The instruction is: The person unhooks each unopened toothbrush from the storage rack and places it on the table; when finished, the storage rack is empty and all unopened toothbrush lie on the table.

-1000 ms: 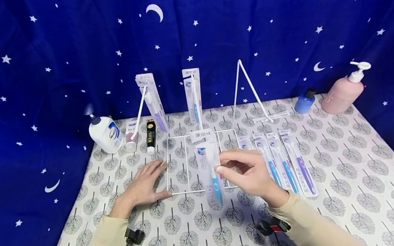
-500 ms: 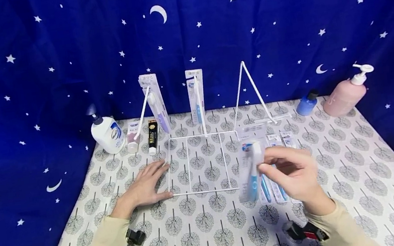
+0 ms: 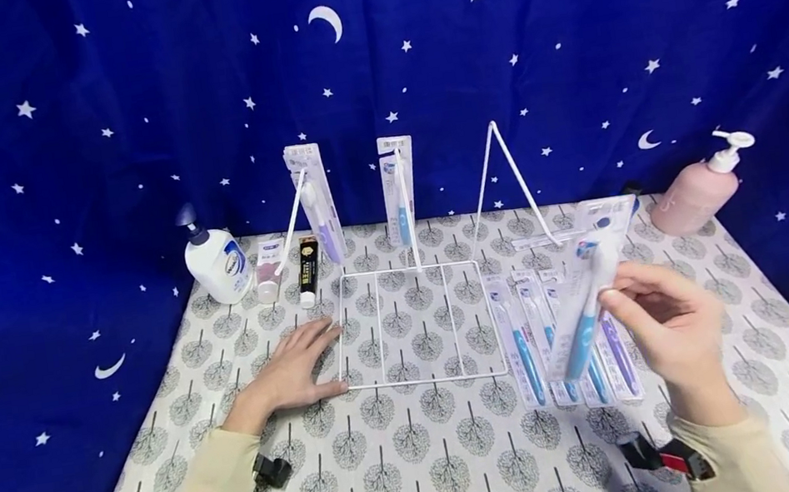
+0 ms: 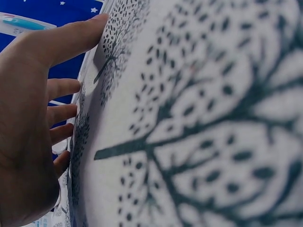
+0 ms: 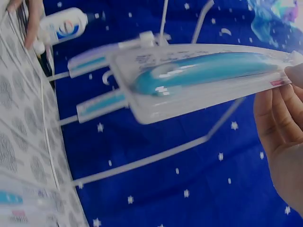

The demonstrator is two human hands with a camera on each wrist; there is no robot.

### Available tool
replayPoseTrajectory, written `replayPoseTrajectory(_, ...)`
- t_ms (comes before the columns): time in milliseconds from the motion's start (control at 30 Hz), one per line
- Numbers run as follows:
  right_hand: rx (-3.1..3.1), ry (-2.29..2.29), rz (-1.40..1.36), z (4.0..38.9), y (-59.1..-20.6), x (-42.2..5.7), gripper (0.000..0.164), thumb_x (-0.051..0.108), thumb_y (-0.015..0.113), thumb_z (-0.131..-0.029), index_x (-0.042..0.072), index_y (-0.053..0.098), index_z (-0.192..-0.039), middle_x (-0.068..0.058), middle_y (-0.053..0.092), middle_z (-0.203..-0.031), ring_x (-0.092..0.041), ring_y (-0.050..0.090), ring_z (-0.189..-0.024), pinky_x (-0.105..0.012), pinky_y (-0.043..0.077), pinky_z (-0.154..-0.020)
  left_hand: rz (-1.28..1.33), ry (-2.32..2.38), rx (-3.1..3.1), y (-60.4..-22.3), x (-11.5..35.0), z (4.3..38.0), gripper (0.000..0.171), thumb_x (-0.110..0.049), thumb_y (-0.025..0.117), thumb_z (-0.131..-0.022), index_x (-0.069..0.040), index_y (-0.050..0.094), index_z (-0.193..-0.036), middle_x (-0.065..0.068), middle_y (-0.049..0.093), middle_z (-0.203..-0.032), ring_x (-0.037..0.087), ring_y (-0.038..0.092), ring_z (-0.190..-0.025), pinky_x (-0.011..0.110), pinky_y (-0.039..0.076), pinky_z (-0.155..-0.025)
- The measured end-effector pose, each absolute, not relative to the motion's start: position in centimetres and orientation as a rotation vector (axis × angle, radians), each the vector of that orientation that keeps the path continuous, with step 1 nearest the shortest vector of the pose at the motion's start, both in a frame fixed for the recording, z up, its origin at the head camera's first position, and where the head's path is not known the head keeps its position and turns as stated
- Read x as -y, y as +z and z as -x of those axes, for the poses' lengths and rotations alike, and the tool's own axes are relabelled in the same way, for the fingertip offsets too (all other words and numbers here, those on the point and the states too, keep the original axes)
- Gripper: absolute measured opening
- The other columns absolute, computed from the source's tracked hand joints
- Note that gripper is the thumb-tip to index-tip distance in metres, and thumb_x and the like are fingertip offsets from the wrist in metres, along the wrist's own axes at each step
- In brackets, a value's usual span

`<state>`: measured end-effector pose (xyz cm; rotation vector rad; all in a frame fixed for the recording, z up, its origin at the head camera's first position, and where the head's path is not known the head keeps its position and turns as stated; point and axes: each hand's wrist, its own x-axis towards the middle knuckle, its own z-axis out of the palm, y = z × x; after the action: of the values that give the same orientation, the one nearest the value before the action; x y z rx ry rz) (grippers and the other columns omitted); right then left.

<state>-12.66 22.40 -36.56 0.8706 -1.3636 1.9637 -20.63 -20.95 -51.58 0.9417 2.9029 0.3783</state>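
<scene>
My right hand [image 3: 665,317] pinches a packaged blue toothbrush [image 3: 588,303] by the edge of its clear pack, tilted above the packs on the table. In the right wrist view the blue handle of that toothbrush [image 5: 203,71] points away from my fingers. Beneath it several packaged toothbrushes [image 3: 528,362], blue and purple, lie side by side. My left hand [image 3: 291,370] rests with spread fingers at the left side of the white wire rack [image 3: 414,382]. Packaged toothbrushes hang on the rack's left arm [image 3: 317,206] and middle arm [image 3: 400,195]; the right arm [image 3: 516,170] is bare.
A white pump bottle [image 3: 219,266], a pink-and-white tube [image 3: 268,272] and a black tube [image 3: 308,271] stand at back left. Back right holds a pink pump bottle [image 3: 694,195] and a blue bottle, mostly hidden by the held pack. A flat clear strip [image 3: 538,241] lies near the rack's right arm.
My right hand has carried the blue toothbrush pack rightward from in front of the rack to above the row of packs, tilting it. My left hand has stayed at the rack.
</scene>
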Motion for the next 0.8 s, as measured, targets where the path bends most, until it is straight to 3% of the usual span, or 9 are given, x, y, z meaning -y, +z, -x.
replayPoseTrajectory(367,1.404,2.055,-0.663,14.8,-38.3,-27.7,0.025,-0.032,0.046,-0.073,-0.031,0.049,-0.098,-0.022,0.067,-0.078,-0.022,0.063,-0.066,-0.024,0.054,-0.060,-0.930,0.355,-2.901,-51.7,21.0,20.7,0.092,-0.070,0.052,-0.073,-0.020,0.024,-0.145,0.006,0.015,-0.153,0.030,0.016,-0.139,0.055,0.016,-0.111)
replayPoseTrajectory(800,2.042,1.783,-0.157,15.8,-41.8,-32.6,0.022,-0.013,0.059,-0.080,-0.013,0.060,-0.102,0.003,0.068,-0.072,-0.005,0.059,-0.057,-0.013,0.049,-0.052,-0.930,0.350,-2.904,-51.8,21.0,20.6,0.093,-0.071,0.052,-0.073,-0.020,0.024,-0.145,0.005,0.014,-0.153,0.029,0.016,-0.139,0.055,0.017,-0.110)
